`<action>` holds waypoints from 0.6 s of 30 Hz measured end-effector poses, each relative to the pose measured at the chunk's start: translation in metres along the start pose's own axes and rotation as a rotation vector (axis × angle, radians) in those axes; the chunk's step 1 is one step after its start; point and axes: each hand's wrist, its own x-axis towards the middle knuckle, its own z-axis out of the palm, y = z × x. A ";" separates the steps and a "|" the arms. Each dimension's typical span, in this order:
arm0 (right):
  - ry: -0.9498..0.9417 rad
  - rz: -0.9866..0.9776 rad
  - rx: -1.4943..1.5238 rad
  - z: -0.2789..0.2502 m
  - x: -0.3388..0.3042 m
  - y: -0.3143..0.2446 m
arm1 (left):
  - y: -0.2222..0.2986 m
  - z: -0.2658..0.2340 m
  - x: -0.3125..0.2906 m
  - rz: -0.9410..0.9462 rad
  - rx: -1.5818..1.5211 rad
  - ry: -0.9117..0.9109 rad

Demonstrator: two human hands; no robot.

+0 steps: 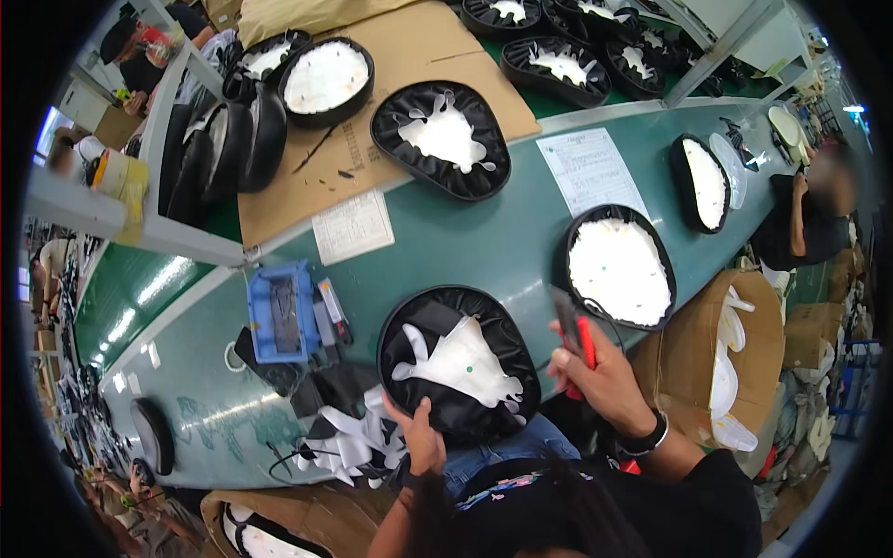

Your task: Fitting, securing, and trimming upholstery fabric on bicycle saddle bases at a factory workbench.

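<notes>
A black padded seat cushion (465, 370) lies underside up at the bench's front edge, partly over my lap. Its gathered black cover leaves an irregular white patch in the middle, with a loose white flap to one side. My left hand (423, 437) grips the cushion's lower left rim, thumb on top. To the right of the cushion, raised and apart from it, my right hand (600, 377) is closed round a red-handled hand tool (584, 344). The tool's dark head points up and away; motion blur hides its exact kind.
White and black scraps (358, 446) lie left of the cushion, near a blue bin (282, 312). Another cushion (621, 270) sits just right, above an open cardboard box (763, 344). Several cushions rest on cardboard (395, 56) at the back. A co-worker (791, 219) is at far right.
</notes>
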 end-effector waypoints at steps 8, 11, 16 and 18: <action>0.179 0.079 -0.470 -0.037 -0.037 0.144 | -0.009 -0.043 -0.060 0.607 1.134 0.147; 0.128 -0.098 -0.175 -0.004 -0.023 0.155 | -0.006 0.014 -0.052 0.759 1.281 -0.263; 0.089 -0.217 -0.409 0.013 -0.018 0.170 | -0.081 0.057 -0.014 0.756 1.398 -0.089; 0.075 -0.249 -0.464 0.009 -0.022 0.163 | -0.083 0.059 -0.008 0.751 1.388 -0.140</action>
